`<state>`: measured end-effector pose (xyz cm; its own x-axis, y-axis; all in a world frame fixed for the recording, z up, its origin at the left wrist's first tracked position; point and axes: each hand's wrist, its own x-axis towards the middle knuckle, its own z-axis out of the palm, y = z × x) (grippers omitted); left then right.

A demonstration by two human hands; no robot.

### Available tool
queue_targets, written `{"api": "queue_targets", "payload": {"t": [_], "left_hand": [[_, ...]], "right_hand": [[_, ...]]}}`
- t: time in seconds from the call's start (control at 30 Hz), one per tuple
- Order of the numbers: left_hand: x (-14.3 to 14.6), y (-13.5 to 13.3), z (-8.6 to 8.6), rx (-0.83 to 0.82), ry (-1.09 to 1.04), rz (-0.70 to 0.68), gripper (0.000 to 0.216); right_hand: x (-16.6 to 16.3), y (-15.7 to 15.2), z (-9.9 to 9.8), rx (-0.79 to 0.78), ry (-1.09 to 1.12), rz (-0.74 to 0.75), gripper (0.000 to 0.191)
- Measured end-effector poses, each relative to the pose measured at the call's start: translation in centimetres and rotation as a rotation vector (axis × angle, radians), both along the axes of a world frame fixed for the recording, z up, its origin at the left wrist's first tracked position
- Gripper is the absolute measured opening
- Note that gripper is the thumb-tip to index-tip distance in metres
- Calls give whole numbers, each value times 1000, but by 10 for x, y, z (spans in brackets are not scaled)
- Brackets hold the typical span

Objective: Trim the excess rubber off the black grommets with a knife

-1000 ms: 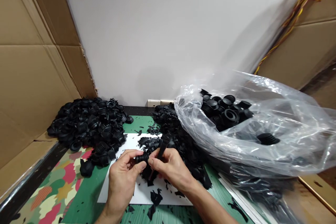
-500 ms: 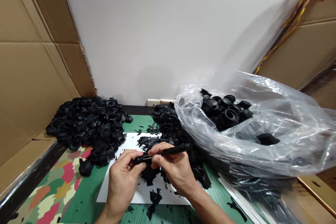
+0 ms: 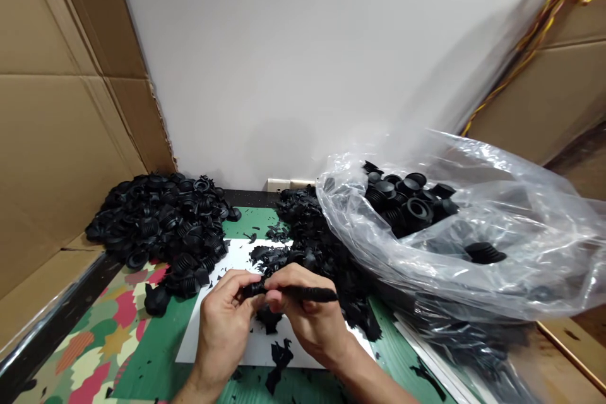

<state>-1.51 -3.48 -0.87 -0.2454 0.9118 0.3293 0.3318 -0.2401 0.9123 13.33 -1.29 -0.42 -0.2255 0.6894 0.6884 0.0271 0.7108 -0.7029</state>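
Note:
My left hand (image 3: 225,315) is closed, with a small black ribbed rubber plug (image 3: 254,289) pinched between thumb and fingers. Wrapped around the black handle of a craft knife (image 3: 312,294), my right hand (image 3: 307,312) touches or nearly touches the plug. Its fingers hide the thin metal blade. Beneath both hands lies a white sheet of paper (image 3: 196,344) strewn with black rubber scraps (image 3: 280,360).
A heap of black ribbed plugs (image 3: 161,221) sits on the left. Black trimmings (image 3: 326,246) are piled behind my right hand. A clear plastic bag (image 3: 534,252) holding more plugs (image 3: 419,208) stands on the right. Cardboard (image 3: 61,139) flanks the left side.
My right hand has rolled and closed in toward the plug. The knife handle has swung lower to nearly level, and the blade is now covered. My left hand has barely moved.

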Motion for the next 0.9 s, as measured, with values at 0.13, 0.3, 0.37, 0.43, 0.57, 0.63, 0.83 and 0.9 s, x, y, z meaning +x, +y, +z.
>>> {"api": "queue_targets", "payload": {"t": [0.13,0.3,0.37,0.43,0.57,0.63,0.83,0.9], "left_hand": [[3,-2,3,-33,-60,-12,8],[1,-1,7,-81,-103,22,13],[-1,0,6,-86,-112,30,14],[-2,1,5,-89,-127,44,15],[-4,1,1,-86,-145,59,17],[-4,1,0,-67,-132,61,17],[-3,2,0,-3,-111,3,10],[-4,2,0,9,-96,2,9]], "right_hand": [[6,9,-1,246,-67,-190,15],[13,23,-7,-119,132,-318,11],[11,24,-8,-288,173,-229,13],[7,22,-7,-404,204,-126,16],[1,16,-4,-493,287,17,19],[-1,12,-3,-485,339,65,18],[-6,4,-4,-410,350,183,10],[-7,3,-4,-389,340,183,8]]}}
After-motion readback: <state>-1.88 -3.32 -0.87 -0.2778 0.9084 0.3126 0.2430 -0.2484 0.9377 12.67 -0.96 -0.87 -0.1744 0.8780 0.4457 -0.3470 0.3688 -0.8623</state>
